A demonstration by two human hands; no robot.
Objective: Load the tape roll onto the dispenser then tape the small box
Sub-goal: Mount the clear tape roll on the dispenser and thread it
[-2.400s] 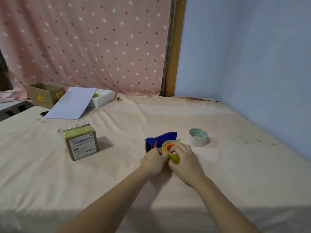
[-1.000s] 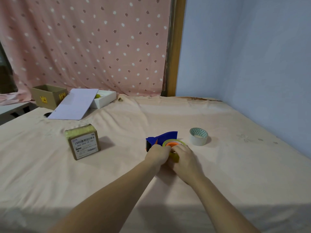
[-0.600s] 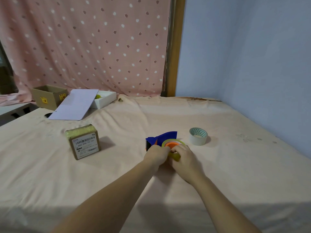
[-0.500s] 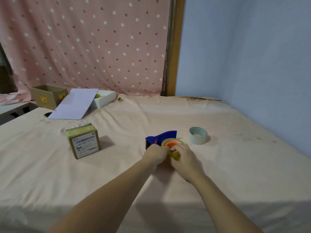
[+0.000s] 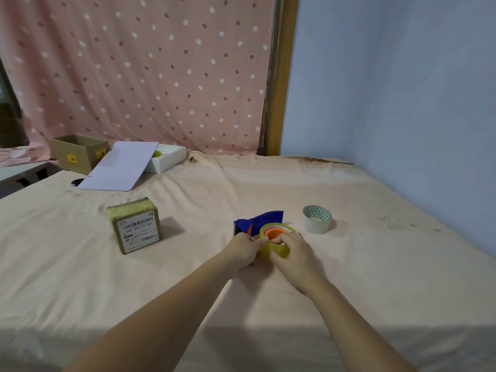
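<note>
A blue tape dispenser lies on the peach cloth at the centre. A yellow-green tape roll sits on its orange hub. My left hand pinches at the left edge of the roll, next to the dispenser's body. My right hand grips the roll from the front right, fingers over its rim. The small cardboard box with a barcode label stands apart to the left. Whether a loose tape end is held is hidden by my fingers.
A second, whitish tape roll with a teal patterned core lies right of the dispenser. At the back left are an open brown carton, a white box and a white lid leaning on it. A blue wall bounds the right.
Both hands have stayed on the roll at the dispenser, with small shifts of the fingers. The roll sits lower on the orange hub than 2.4 s ago.
</note>
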